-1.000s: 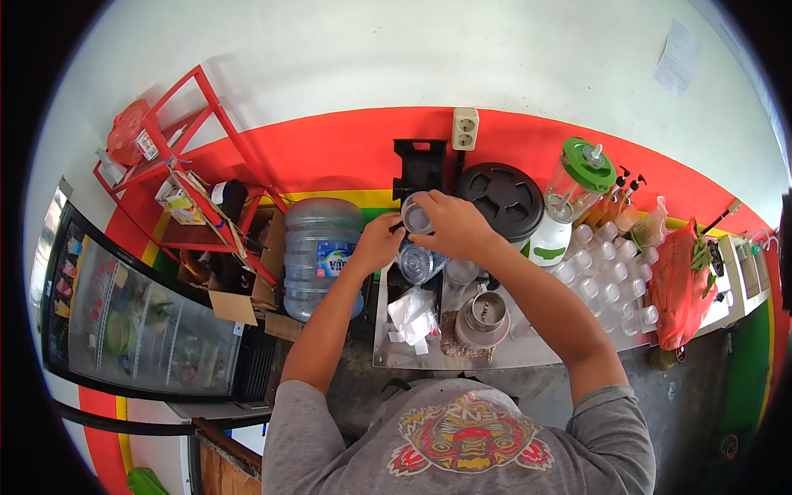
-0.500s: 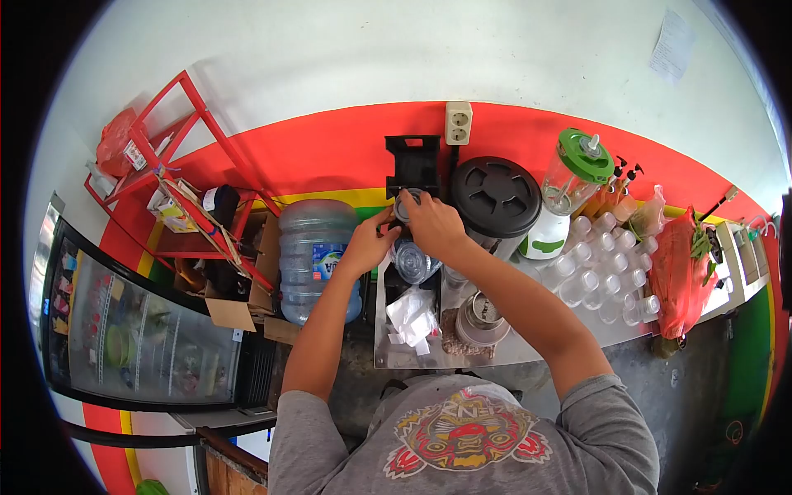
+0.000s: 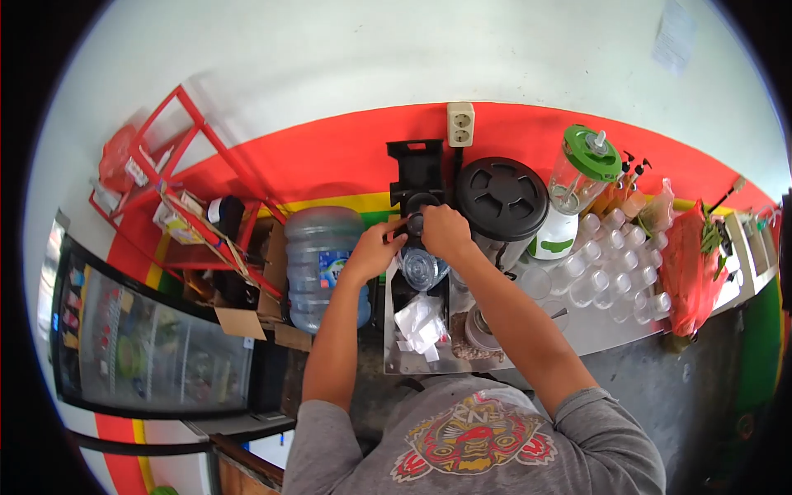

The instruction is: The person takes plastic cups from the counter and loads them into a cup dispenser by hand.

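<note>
Dark rd. item (image 3: 417, 223) btwn L hand (image 3: 373, 249) & R hand (image 3: 446, 233), fingers part-curled on it.

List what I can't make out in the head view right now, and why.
All in the head view:
- Whatever is between the left hand and right hand: mostly covered by the fingers.
- Inside of the large container: hidden by its black lid.
- Far side of the container near the right forearm: the forearm hides it.
- Writing on the wall paper: too small.
- Items in the fridge: blurred behind glass.
</note>
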Action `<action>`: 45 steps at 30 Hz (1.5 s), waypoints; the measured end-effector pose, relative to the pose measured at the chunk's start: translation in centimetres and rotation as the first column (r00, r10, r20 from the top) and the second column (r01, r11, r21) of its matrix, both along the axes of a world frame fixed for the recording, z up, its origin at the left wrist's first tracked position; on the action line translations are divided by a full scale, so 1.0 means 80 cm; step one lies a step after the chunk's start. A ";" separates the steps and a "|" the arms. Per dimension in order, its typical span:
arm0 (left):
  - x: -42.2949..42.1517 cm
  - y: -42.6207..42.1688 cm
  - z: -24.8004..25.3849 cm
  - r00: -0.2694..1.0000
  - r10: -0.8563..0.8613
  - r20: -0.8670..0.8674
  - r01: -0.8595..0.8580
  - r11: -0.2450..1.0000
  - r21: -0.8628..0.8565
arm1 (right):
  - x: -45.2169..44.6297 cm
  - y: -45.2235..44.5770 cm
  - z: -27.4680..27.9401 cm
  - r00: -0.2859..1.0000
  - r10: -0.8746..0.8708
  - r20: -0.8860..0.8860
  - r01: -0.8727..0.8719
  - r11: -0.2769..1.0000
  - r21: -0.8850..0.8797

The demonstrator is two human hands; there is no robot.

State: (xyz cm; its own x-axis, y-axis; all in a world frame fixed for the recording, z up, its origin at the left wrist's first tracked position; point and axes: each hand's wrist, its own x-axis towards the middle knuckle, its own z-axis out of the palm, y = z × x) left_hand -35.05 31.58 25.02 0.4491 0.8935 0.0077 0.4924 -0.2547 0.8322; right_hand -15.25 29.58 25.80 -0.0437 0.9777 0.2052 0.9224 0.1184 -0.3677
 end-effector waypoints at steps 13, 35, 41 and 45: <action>0.017 -0.010 -0.015 0.982 0.056 0.180 -0.029 0.988 -0.154 | 0.003 -0.020 -0.007 0.943 -0.122 -0.309 0.113 0.993 -0.045; 0.278 -0.265 0.104 0.908 -0.267 0.323 0.279 0.960 0.011 | 0.393 -0.363 0.007 0.640 -0.371 -0.673 0.364 0.918 -0.159; 0.385 -0.309 0.069 0.889 -0.311 0.335 0.356 0.931 -0.079 | 0.473 -0.408 -0.026 0.624 -0.422 -0.658 0.337 0.905 -0.262; 0.435 -0.330 0.018 0.900 -0.235 0.366 0.329 0.918 -0.220 | 0.508 -0.405 -0.055 0.693 -0.345 -0.633 0.252 0.939 -0.236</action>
